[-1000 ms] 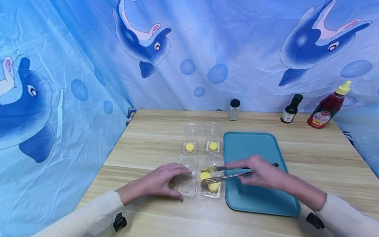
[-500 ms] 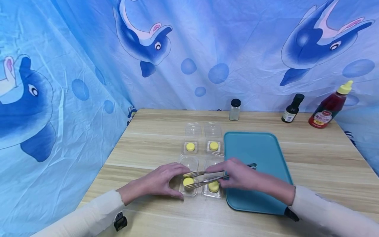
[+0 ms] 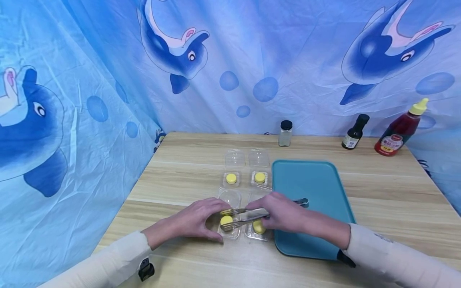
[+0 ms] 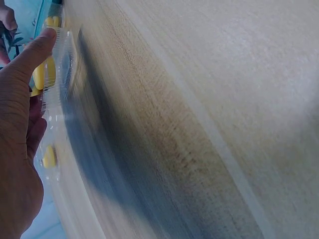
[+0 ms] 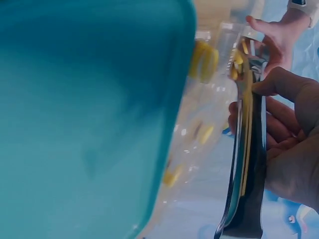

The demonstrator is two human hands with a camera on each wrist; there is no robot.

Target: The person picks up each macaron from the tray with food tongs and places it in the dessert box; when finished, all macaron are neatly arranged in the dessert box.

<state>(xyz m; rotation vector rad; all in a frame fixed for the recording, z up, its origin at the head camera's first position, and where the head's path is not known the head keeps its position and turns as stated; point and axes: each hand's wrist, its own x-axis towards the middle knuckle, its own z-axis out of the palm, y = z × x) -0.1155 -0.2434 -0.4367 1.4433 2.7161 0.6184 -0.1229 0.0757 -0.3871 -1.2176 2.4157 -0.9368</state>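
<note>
My right hand (image 3: 284, 211) grips metal tongs (image 3: 252, 215), whose fork-like tips sit either side of a yellow macaron (image 3: 226, 221). That macaron is in or just over the base of the front left clear plastic box (image 3: 235, 235). Curled around the left side of this box is my left hand (image 3: 192, 220), thumb at its front edge and fingers toward the hinge. In the left wrist view the left thumb (image 4: 37, 52) lies against the box wall. Another macaron (image 3: 258, 227) is in the front right box (image 3: 264, 237), partly hidden by the right hand.
Two more open boxes behind hold one macaron each, a left one (image 3: 231, 178) and a right one (image 3: 259, 177). A teal tray (image 3: 317, 180) lies under the right forearm. At the back stand a shaker jar (image 3: 285, 134), a dark bottle (image 3: 354, 133) and a red sauce bottle (image 3: 399, 134).
My right hand has moved left with the tongs, carrying the macaron from over the front right box to the front left one. The left hand has stayed in place.
</note>
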